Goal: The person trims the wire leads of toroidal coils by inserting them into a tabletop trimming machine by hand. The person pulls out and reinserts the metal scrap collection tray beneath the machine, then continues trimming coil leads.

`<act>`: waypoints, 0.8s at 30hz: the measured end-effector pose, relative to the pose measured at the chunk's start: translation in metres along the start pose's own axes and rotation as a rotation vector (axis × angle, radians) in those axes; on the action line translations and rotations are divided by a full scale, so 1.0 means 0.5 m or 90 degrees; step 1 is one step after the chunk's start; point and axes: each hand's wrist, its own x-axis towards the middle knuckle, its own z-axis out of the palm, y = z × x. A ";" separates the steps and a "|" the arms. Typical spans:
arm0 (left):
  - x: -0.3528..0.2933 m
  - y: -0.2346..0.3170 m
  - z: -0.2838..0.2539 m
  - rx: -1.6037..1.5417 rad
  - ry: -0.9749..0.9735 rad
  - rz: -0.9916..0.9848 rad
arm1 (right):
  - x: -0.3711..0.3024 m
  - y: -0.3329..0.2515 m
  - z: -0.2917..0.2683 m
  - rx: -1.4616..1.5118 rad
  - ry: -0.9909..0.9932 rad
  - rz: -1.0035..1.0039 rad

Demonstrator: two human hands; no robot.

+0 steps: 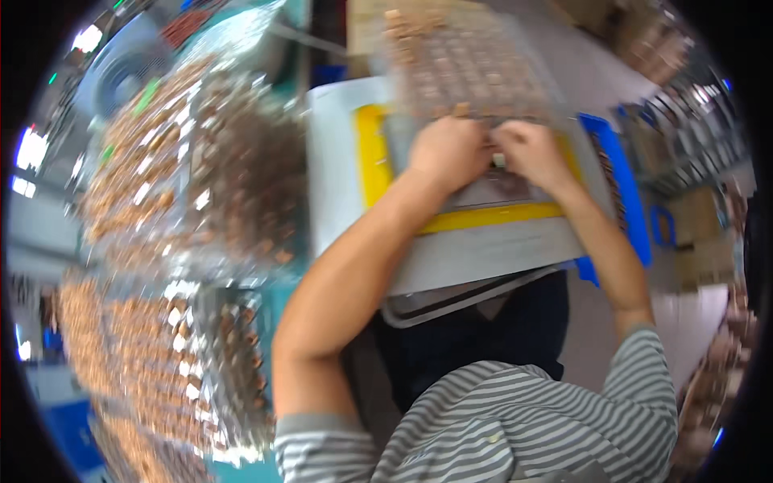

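Observation:
My left hand [449,153] and my right hand [529,153] are close together in front of me, both with fingers curled in. A small pale and dark bit shows between them, too blurred to name. Beneath lies a white board [342,181] bearing a yellow frame [491,216]. Just beyond my fingers is a clear plastic tray [471,72] with rows of small copper-coloured parts. Some loose orange-brown pieces [403,26] lie at its far left corner. What my fingertips pinch is hidden by the hands and motion blur.
At my left, tall stacks of clear trays [201,161] full of copper-coloured parts stand on a green surface [282,322]. A blue bin [632,193] sits right of the board. Cardboard boxes [696,217] and racks are farther right, and a blue fan [121,76] is at far left.

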 end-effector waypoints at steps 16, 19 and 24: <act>0.010 0.032 0.075 0.104 -0.049 -0.046 | 0.014 0.102 -0.044 0.061 -0.038 0.038; 0.031 0.071 0.072 0.040 -0.128 0.003 | -0.018 0.092 -0.074 0.009 -0.002 -0.008; -0.027 0.017 0.021 0.067 -0.045 -0.045 | -0.014 -0.038 0.011 0.063 0.024 -0.041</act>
